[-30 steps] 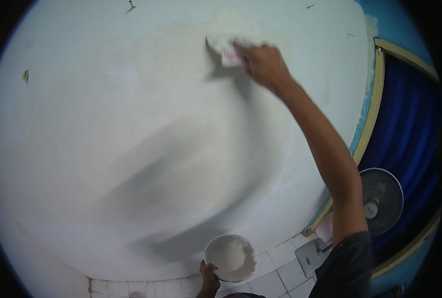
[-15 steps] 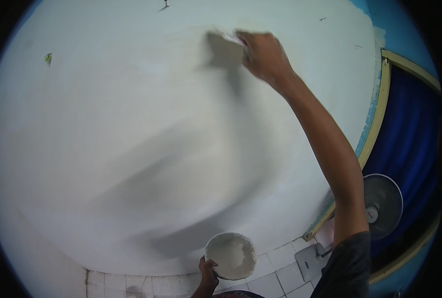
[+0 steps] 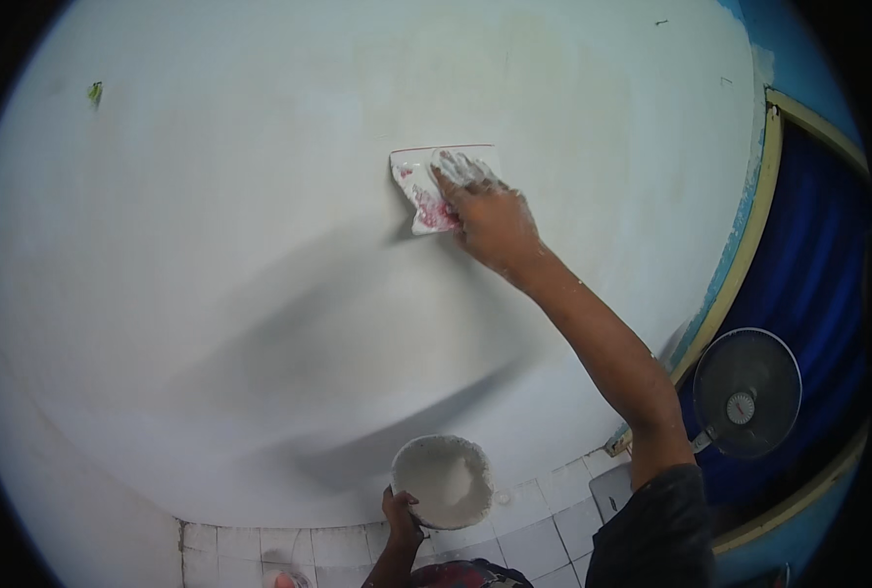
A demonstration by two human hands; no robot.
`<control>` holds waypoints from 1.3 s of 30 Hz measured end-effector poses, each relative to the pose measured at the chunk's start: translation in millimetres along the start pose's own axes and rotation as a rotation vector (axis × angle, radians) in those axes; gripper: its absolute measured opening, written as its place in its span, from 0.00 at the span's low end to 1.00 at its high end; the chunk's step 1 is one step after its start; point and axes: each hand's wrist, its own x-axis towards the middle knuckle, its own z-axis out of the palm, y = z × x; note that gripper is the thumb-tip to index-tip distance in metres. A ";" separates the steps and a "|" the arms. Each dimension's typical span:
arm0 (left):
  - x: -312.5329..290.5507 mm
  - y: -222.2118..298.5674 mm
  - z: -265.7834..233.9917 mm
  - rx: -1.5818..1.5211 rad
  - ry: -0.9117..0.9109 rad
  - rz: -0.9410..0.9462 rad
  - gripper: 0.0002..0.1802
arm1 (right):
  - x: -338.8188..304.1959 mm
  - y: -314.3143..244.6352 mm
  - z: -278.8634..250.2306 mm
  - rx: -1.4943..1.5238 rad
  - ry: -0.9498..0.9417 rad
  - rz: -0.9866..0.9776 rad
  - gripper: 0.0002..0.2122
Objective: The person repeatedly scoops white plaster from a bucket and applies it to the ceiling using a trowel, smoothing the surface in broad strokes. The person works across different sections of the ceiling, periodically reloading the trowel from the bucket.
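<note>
My right hand [image 3: 500, 225] is closed on a flat putty spreader [image 3: 418, 176], white with red patches and smeared with white paste. White paste coats the fingers, which press over the spreader's face. The spreader lies against a pale wall [image 3: 260, 127], with its thin red edge uppermost. Low in front of the wall, my left hand [image 3: 401, 512] grips the left side of a round bowl [image 3: 398, 459]. Inside the bowl is whitish putty [image 3: 446, 480]. Some of the left fingers are hidden beneath the bowl.
A fan [image 3: 748, 392] stands at the right, its base [image 3: 609, 490] partly behind my sleeve. Behind it, a dark blue curtain [image 3: 813, 245] hangs in a cream frame [image 3: 750, 225]. White tiles [image 3: 544, 544] run along the wall's foot. A small green bit [image 3: 94, 94] sticks to the wall.
My right hand has come down the wall with the spreader, whose broad face now shows instead of its edge. The bowl and left hand appear slightly higher and further left.
</note>
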 end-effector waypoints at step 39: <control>18.2 -13.0 -3.6 0.057 0.048 -0.021 0.38 | -30.5 -12.4 -14.4 0.079 -0.438 0.059 0.29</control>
